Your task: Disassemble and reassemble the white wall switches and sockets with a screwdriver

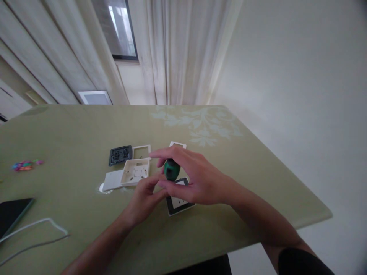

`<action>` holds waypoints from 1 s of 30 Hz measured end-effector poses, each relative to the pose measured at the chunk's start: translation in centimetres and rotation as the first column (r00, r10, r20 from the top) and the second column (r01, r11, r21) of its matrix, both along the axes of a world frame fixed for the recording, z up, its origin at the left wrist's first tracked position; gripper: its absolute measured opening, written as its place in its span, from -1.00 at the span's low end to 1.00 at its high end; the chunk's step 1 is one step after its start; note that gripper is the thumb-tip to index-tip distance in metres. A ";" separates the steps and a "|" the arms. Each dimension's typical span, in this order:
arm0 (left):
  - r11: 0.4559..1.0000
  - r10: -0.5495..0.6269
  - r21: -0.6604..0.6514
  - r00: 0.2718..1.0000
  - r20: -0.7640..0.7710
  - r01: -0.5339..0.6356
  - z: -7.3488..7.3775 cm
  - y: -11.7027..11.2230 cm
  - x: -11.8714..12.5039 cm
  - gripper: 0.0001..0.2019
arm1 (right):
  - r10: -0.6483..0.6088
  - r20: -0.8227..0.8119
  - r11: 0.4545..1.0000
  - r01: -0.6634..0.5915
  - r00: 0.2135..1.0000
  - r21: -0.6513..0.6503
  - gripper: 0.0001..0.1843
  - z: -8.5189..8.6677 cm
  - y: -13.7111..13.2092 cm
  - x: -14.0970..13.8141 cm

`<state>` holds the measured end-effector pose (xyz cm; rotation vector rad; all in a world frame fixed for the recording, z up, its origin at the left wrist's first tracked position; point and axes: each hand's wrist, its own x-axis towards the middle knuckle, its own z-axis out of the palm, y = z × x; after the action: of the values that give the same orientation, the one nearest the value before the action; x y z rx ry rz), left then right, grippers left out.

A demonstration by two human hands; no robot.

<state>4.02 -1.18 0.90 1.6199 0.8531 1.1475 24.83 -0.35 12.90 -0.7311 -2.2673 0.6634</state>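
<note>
My right hand (197, 177) is closed round the green and black handle of a screwdriver (171, 170), which stands roughly upright with its end toward me. Below it lies a wall socket (179, 204) with a black border and a white slotted face, partly covered by my right hand. My left hand (147, 194) reaches in from the left, its fingers drawn together beside the screwdriver at the socket's edge. What those fingertips grip is hidden, as is the screwdriver's tip. Just beyond my right hand shows part of a white frame (178, 144).
Left of my hands are a white mounting box (136, 172), a black socket back (120, 155), another white frame (142, 147) and a white plate (112, 180). Small colourful pieces (24, 165), a dark tablet-like device (14, 214) and a white cable (54, 225) lie farther left on the green-covered table (86, 133).
</note>
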 end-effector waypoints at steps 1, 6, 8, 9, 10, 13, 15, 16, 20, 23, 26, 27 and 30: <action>1.000 0.022 -0.016 1.000 0.010 -0.022 0.0 0.0 0.1 -0.82 | 0.003 0.001 1.000 -0.003 1.000 -0.009 -0.51 -0.1 0.0 0.0; 0.998 -0.029 -0.049 0.999 0.032 0.031 -0.5 -0.1 -0.4 -0.80 | 0.000 0.015 1.000 0.001 1.000 -0.023 -0.39 -0.3 0.1 0.0; 0.999 -0.020 -0.043 0.999 0.029 0.021 -0.7 0.0 -0.5 -0.76 | 0.003 0.009 1.000 -0.002 1.000 -0.017 -0.39 -0.3 0.1 0.0; 0.999 -0.002 -0.040 1.000 0.028 0.003 -0.8 0.0 -0.4 -0.74 | 0.005 0.006 1.000 -0.004 1.000 -0.017 -0.41 -0.2 0.1 0.0; 0.999 0.015 -0.037 1.000 0.025 -0.014 -0.8 -0.1 -0.4 -0.75 | 0.006 0.005 1.000 -0.006 1.000 -0.019 -0.44 -0.2 0.1 0.0; 0.999 0.053 -0.002 0.998 -0.024 -0.053 -0.9 -0.3 0.0 -0.77 | -0.003 -0.002 1.000 0.003 1.000 -0.011 -0.48 0.0 0.0 0.0; 0.995 0.092 0.060 0.986 -0.140 -0.084 -1.0 -0.6 0.1 -0.75 | -0.025 -0.048 1.000 0.026 0.999 0.017 -0.47 0.0 0.1 0.2; 0.991 0.111 0.103 0.967 -0.229 -0.089 -1.1 -0.8 0.1 -0.69 | -0.045 -0.096 0.998 0.048 0.994 0.031 -0.46 0.0 0.2 0.4; 0.968 0.148 0.251 0.809 -0.569 -0.001 -1.7 -1.7 0.3 -0.16 | -0.166 -0.418 0.972 0.219 0.893 0.082 -0.45 0.6 0.7 1.7; 0.963 0.123 0.259 0.729 -0.674 0.077 -1.9 -2.4 0.5 -0.15 | -0.252 -0.593 0.920 0.380 0.764 0.098 -0.50 1.7 1.2 2.9; 0.951 0.092 0.275 0.716 -0.692 0.143 -1.7 -3.0 0.6 -0.25 | -0.312 -0.680 0.881 0.471 0.663 0.055 -0.61 2.2 2.2 4.3; 0.944 0.087 0.289 0.720 -0.688 0.161 -1.5 -3.1 0.6 -0.26 | -0.336 -0.707 0.870 0.493 0.622 0.020 -0.63 1.9 2.7 4.7; 0.930 0.082 0.318 0.737 -0.671 0.186 -1.2 -3.1 0.6 -0.29 | -0.536 -0.721 0.788 0.567 0.439 -0.241 -0.46 -0.9 4.3 6.1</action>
<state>4.59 -4.31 -0.28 2.4400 1.0727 0.6721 30.96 3.97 12.00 -0.8962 -1.1265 0.4603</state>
